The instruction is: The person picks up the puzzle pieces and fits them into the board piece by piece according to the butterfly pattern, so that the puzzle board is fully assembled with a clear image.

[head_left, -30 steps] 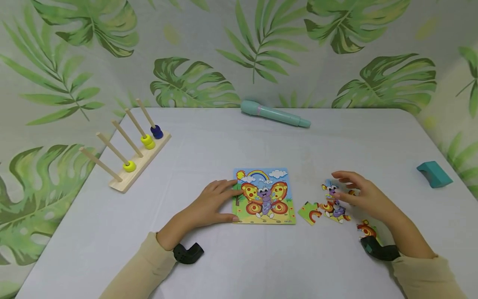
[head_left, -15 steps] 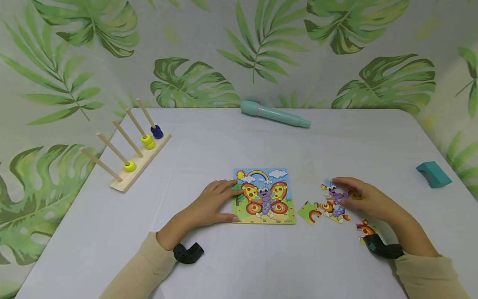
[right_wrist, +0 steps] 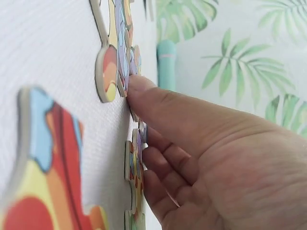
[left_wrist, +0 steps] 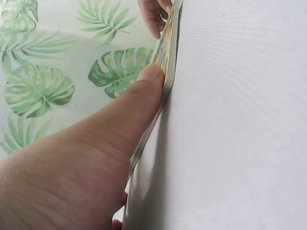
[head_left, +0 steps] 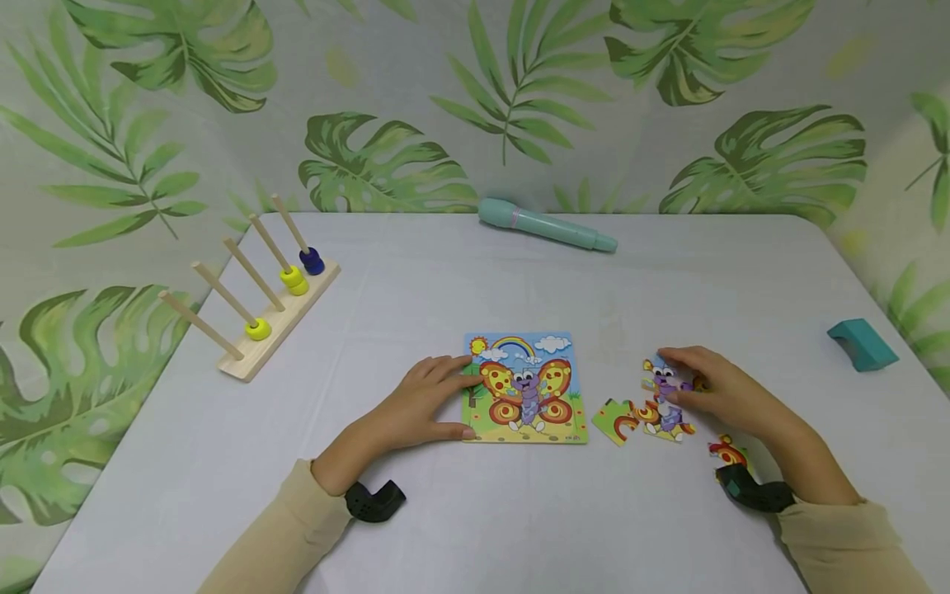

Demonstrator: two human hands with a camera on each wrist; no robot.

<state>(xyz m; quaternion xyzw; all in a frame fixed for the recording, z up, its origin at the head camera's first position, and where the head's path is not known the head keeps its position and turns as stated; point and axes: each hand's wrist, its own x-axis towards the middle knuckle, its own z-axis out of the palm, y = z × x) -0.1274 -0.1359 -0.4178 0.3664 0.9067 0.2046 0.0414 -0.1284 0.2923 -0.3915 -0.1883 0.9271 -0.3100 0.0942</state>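
Observation:
A square butterfly picture puzzle board (head_left: 545,421) lies flat on the table. My left hand (head_left: 416,404) rests on its left side, thumb at the near corner and fingers on the edge; in the left wrist view the thumb (left_wrist: 139,91) lies along the rim. To the right, my right hand (head_left: 731,396) pinches a loose puzzle piece (head_left: 663,377) with the butterfly's head, between thumb and index finger. That piece sits against a body piece (head_left: 670,419). In the right wrist view my thumb (right_wrist: 148,93) touches a piece's edge, the other fingers loosely curled. My right fingers partly hide the pieces behind them.
Left of the body piece is a green piece (head_left: 612,422); a red-orange piece (head_left: 727,450) lies by the right wrist camera (head_left: 750,491). A wooden peg rack (head_left: 278,330) with rings stands at left, a toy microphone (head_left: 549,227) at the back, a teal arch block (head_left: 863,345) at right.
My right hand has come down from above the pieces to the butterfly-head piece, its finger and thumb closing on it and nudging it slightly. My left hand has stayed on the board.

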